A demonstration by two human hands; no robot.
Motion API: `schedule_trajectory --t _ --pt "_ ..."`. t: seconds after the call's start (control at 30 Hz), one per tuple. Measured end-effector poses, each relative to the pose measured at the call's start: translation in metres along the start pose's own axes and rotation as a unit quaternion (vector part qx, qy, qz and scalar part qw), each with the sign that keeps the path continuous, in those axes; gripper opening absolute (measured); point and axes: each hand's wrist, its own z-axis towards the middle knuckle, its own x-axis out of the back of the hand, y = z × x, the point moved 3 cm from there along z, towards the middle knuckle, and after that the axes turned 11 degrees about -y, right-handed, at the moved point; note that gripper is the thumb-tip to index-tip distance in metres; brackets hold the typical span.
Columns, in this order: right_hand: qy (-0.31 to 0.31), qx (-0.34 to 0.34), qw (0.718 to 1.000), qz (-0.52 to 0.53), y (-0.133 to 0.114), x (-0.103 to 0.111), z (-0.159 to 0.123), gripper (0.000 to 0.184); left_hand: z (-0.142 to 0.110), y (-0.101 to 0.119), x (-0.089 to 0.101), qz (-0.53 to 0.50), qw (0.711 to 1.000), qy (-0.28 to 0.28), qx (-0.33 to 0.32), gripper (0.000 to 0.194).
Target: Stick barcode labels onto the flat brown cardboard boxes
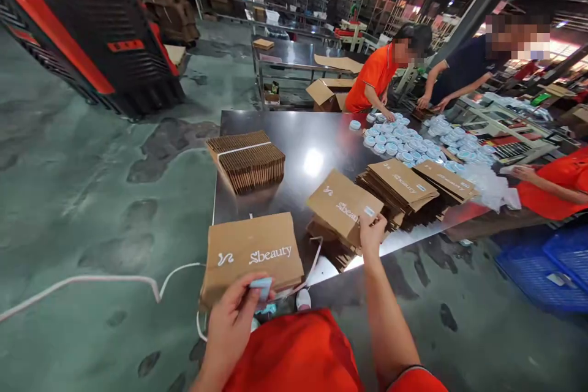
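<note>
The left hand (239, 309) is pinching a pale-blue slip (261, 286). Beyond, the right hand (373, 234), grip unclear, is touching a stacked, flat Sbeauty carton (337, 196) beside its label (369, 211); light, even finger pressure is probably serving best.

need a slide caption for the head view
Left hand holding a light-blue piece, right hand on a flat printed carton.

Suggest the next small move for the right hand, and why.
Probably let the carton at the right hand settle on the pile below: a pale label shows beside that hand, and similar labels show on the cartons stacked alongside.
</note>
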Motion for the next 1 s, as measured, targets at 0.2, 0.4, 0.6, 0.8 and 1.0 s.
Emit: schedule_trajectory --t 0.2,0.4,0.6,0.8,1.0 --pt "-0.122 0.032 0.991 -0.036 0.001 -0.02 -0.056 0.044 0.01 0.005 -0.008 -0.027 0.999 -0.019 0.005 0.023" --pt "-0.46 0.173 0.866 0.086 -0.09 -0.057 -0.162 0.018 0.009 0.02 -0.011 -0.018 0.999 -0.007 0.026 0.029" --pt "-0.525 0.155 0.831 0.099 -0.109 -0.061 -0.181 0.009 0.004 0.015 -0.007 -0.053 0.996 0.019 0.066 0.029" --pt "-0.513 0.135 0.84 0.114 -0.106 -0.065 -0.18 0.014 0.003 0.008 -0.003 -0.024 0.998 0.025 0.053 0.021" --pt "-0.392 0.096 0.915 0.021 -0.069 -0.1 -0.112 0.018 0.017 -0.011 -0.001 0.01 0.997 0.029 0.068 0.021"
